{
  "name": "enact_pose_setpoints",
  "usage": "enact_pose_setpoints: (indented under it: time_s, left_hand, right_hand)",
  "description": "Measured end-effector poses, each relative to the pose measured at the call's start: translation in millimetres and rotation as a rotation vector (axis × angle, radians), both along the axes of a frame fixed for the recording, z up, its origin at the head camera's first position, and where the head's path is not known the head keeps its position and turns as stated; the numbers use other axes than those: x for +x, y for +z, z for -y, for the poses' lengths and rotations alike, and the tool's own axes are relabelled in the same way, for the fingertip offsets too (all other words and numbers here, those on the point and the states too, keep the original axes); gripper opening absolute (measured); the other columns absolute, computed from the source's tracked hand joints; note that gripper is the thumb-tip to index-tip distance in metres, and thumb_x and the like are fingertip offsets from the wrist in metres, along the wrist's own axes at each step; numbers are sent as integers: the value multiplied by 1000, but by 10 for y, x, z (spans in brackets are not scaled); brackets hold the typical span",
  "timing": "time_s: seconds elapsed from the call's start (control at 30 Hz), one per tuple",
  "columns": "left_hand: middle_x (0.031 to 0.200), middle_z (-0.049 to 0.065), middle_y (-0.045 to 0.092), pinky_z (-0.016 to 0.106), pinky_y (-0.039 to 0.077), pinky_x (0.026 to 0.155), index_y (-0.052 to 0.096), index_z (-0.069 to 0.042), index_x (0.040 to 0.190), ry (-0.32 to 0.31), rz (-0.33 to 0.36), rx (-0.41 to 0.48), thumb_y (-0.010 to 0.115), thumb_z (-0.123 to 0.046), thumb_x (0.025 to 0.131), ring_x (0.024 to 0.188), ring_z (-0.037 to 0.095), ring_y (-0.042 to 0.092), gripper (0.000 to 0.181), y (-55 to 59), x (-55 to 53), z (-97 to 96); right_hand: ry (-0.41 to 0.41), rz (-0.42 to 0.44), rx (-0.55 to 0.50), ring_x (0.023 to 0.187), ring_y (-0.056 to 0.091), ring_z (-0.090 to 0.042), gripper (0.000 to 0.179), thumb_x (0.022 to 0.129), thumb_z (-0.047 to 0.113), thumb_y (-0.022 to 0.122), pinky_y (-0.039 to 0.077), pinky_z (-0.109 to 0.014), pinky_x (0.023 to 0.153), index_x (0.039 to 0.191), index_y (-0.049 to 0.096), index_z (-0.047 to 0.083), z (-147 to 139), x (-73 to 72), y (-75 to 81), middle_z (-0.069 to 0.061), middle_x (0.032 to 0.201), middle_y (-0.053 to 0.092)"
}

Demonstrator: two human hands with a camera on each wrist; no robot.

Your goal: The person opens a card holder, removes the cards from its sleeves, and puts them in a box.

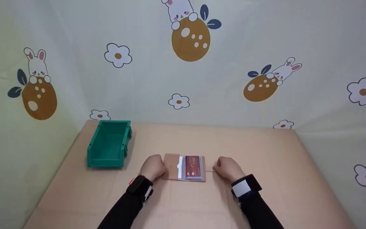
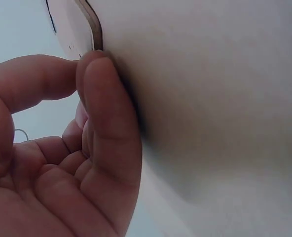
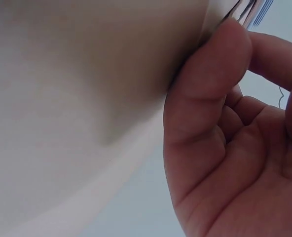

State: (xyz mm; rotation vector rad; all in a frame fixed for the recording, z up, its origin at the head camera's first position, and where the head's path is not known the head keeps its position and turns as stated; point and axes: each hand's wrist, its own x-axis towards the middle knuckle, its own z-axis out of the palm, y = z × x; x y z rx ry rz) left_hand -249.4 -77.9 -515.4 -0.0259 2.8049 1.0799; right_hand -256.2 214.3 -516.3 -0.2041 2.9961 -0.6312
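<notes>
A brown card holder (image 1: 171,165) lies open on the table, with clear sleeves on its right half. A red card (image 1: 193,166) shows in the top sleeve. My left hand (image 1: 153,167) pinches the holder's left edge between thumb and finger; in the left wrist view, the cover's corner (image 2: 95,29) meets the fingertips. To the right of the holder, my right hand (image 1: 229,168) pinches the end of a thin dark cord (image 1: 210,171) that runs out from the holder's right edge. The right wrist view shows thumb and finger pressed together, hiding the cord's end.
A green plastic bin (image 1: 108,146) stands at the table's back left, apart from the holder. The table (image 1: 183,203) has a light brown covering. Behind and beside it hangs a patterned curtain (image 1: 148,82) with rabbits and flowers.
</notes>
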Motion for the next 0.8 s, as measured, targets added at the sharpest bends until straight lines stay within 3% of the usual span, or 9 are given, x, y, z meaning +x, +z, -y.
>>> enact_pose_setpoints:
  time_s: [0.37, 0.8]
  left_hand:
    - [65, 2, 48, 29, 39, 52, 51, -7, 67, -6, -17, -16, 65, 8, 68, 59, 20, 46, 21, -1, 14, -19]
    - [65, 2, 50, 29, 40, 55, 54, -7, 66, -14, -37, -30, 63, 6, 72, 59, 20, 47, 17, -7, 14, -4]
  right_hand:
    - [3, -8, -2, 63, 49, -18, 20, 87, 16, 69, 45, -37, 64, 74, 55, 9, -8, 7, -9, -1, 68, 52]
    - [-16, -11, 19, 62, 49, -18, 21, 87, 17, 69, 44, -36, 62, 74, 54, 9, 10, 6, 15, -1, 68, 52]
